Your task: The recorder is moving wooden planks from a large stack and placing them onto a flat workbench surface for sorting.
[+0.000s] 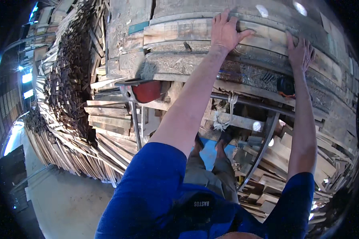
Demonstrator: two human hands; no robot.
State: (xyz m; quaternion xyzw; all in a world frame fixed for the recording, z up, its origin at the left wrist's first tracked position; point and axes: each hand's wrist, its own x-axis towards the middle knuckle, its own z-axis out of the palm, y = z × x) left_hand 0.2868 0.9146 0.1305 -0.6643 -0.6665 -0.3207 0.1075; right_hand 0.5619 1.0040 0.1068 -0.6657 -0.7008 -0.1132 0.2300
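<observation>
The relation that matters most for handling seems to be how the pale board (263,38) lies across the reach: its long axis runs left to right over the far part of the planked surface (127,63), roughly crosswise to both forearms, curving down toward the right in this wide view. The left hand (226,34) lies right on it, palm down, with a good stretch of board extending left of the wrist; the right hand (300,53) sits farther along to the right and a little nearer the body, so neither hand has any gap to cross. The left hand is open and flat, fingers pointing far, thumb stretched out to the right along the wood. The right hand is open too, its fingers spread and slightly bent toward the far side; whether its fingertips hook an edge, I cannot tell. The left forearm (187,103) slants far and rightward from its blue sleeve (151,171), while the right forearm (303,123) reaches almost straight ahead. On the near side of the board lies a strip of sawdust (175,63), and a small black object (286,85) sits just left of the right forearm.
</observation>
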